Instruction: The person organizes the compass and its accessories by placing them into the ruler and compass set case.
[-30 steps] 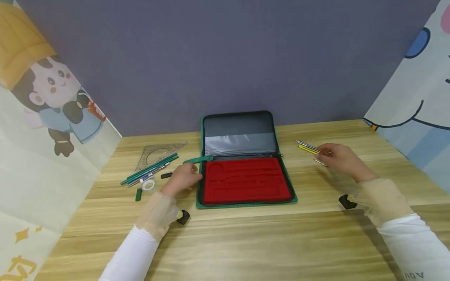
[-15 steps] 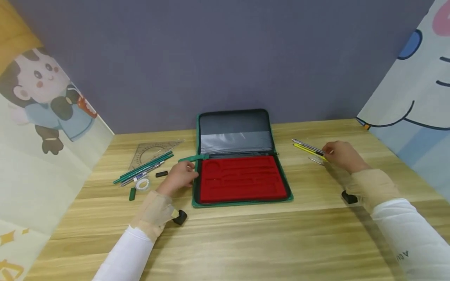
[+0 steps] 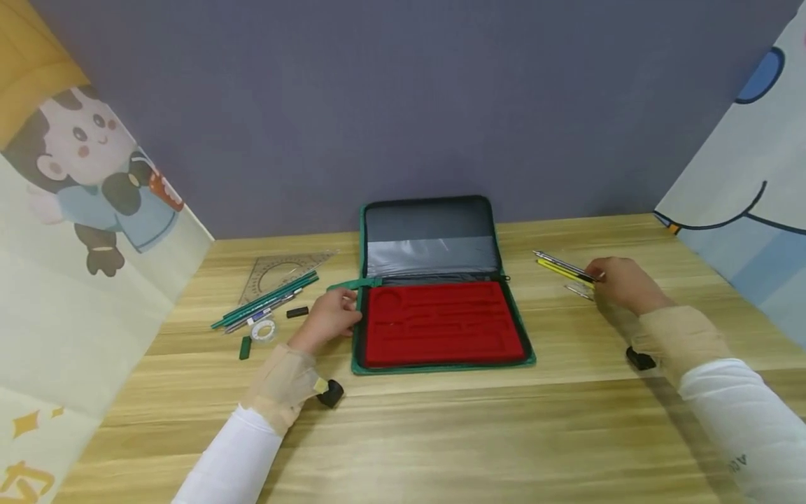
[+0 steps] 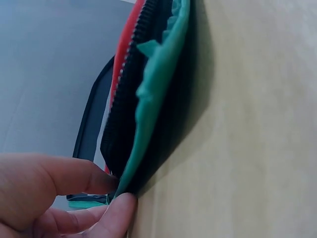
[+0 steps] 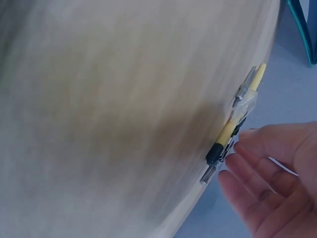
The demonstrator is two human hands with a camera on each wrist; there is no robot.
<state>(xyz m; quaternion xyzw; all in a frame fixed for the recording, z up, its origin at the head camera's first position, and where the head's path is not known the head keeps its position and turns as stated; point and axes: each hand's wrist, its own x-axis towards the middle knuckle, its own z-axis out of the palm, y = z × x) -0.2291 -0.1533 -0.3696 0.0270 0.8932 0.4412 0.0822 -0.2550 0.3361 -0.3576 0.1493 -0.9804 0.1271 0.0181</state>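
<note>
A zip case with a green edge lies unfolded on the table, its red moulded insert (image 3: 441, 325) showing bare hollows. My left hand (image 3: 329, 316) pinches the case's left edge; the left wrist view shows thumb and finger on the green fabric rim (image 4: 148, 109) below the zip. At the right, my right hand (image 3: 623, 285) is over the ends of a yellow pen (image 3: 563, 270) with a dark end and a slim silver tool (image 3: 560, 260) beside it. Its fingers are loosely bent, with the tips right beside these in the right wrist view. A small silver piece (image 3: 578, 292) lies nearer me.
Left of the case lie a clear set square (image 3: 258, 280), green pencils (image 3: 271, 299), a white tape ring (image 3: 262, 330), a green block (image 3: 245, 348) and a black block (image 3: 297, 312). A grey wall (image 3: 409, 119) stands behind the table.
The right hand has lowered the yellow pen and silver tool to the table and drawn back slightly to the right along them. The left hand stays at the case's edge.
</note>
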